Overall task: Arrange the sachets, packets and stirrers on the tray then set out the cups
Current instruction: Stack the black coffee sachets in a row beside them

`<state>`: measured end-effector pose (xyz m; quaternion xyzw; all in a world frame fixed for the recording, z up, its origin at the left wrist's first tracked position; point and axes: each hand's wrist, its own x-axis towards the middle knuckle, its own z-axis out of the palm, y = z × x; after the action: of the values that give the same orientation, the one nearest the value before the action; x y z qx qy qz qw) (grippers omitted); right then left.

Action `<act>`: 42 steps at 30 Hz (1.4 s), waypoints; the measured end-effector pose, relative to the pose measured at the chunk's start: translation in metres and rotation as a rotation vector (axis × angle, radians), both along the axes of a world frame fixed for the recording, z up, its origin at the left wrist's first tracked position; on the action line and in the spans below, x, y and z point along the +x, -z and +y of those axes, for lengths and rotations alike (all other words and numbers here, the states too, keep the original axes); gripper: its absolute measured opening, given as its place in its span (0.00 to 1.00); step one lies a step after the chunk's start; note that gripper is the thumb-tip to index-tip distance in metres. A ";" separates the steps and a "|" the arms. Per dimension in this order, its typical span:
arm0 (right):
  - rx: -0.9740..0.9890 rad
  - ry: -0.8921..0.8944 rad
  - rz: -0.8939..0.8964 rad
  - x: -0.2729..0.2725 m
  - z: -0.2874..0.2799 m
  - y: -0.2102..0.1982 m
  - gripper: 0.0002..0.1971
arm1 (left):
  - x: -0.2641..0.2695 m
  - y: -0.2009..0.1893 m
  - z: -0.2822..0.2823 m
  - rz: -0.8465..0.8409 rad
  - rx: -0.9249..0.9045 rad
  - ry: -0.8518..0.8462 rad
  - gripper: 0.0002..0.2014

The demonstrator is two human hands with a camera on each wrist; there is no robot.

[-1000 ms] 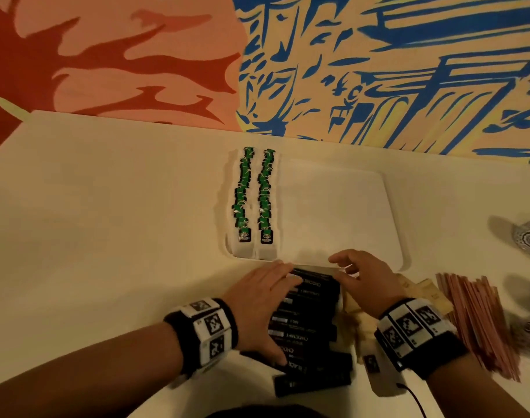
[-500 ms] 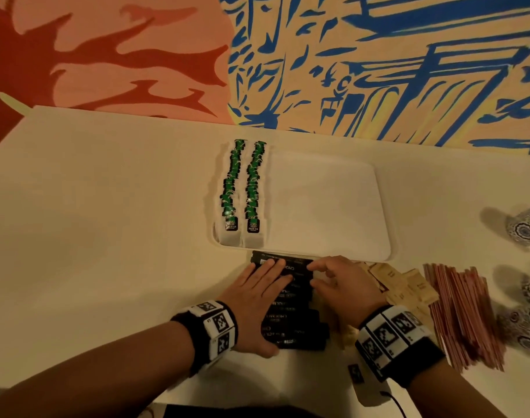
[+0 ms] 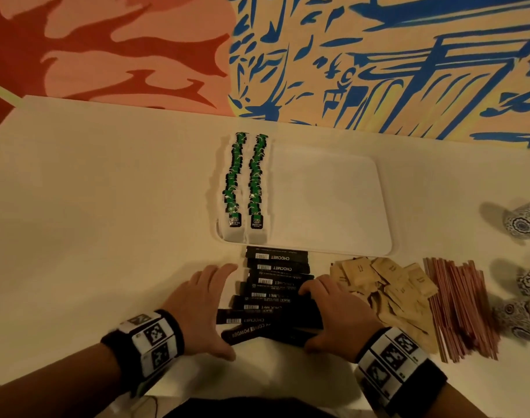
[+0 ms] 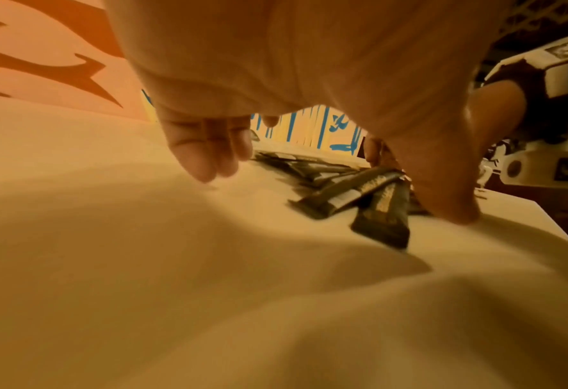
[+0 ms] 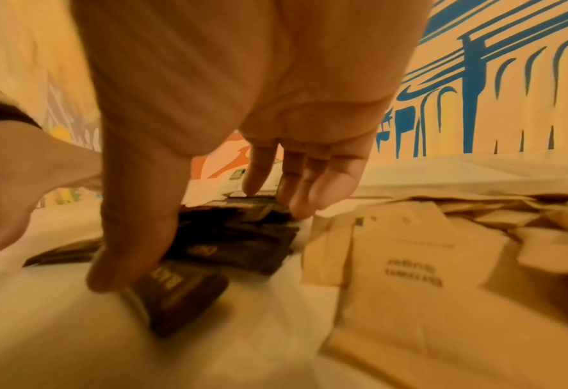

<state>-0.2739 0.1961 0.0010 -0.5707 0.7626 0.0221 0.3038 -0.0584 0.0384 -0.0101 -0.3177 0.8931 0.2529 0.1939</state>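
left hand [image 3: 201, 307] spread flat, fingers straight and together, set against the left ends of the black sachets [image 3: 272, 294], thumb near the lowest one; from the left wrist view, fingertips [image 4: 205, 160] just above the tabletop [image 3: 106, 206], holding nothing. right hand [image 3: 333, 315] likewise wide, fingers straight, pressed against the right ends of the same black sachets, thumb [image 5: 132, 237] touching the nearest one; gripping nothing.

black sachets: about eight visible, overlapped in a rough column on the tabletop, just in front of the tray [image 3: 333, 206], the lowest one skewed. exact count hard to tell where they overlap.

on the tray's left side, two rows of green tea packets [image 3: 245, 179], overlapped like shingles; number per row too small to count.

right of the right hand, a loose heap of brown paper packets [image 3: 387, 285], too jumbled to count. beside them, a bundle of reddish stirrers [image 3: 459, 303], many, uncounted.

at the right edge, three patterned cups [image 3: 523, 221], partly cut off.
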 end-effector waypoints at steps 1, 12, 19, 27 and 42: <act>0.008 0.002 -0.009 0.004 0.001 0.001 0.42 | 0.004 0.001 0.001 -0.020 0.054 -0.015 0.68; -0.003 0.135 -0.070 0.030 -0.012 0.012 0.32 | 0.005 0.015 0.003 0.189 0.333 -0.056 0.38; -0.012 0.212 -0.065 0.030 0.002 -0.012 0.48 | 0.011 0.014 -0.001 0.289 0.311 -0.026 0.37; -0.052 0.020 0.036 0.053 -0.004 -0.008 0.63 | 0.013 0.009 0.011 0.180 -0.014 0.054 0.48; -0.139 -0.005 0.168 0.020 -0.049 0.022 0.58 | -0.040 0.024 0.013 0.138 -0.269 0.267 0.59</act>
<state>-0.2544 0.1473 -0.0207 -0.5884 0.7837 0.0177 0.1982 -0.0981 0.0510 -0.0338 -0.2016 0.9641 0.1246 0.1198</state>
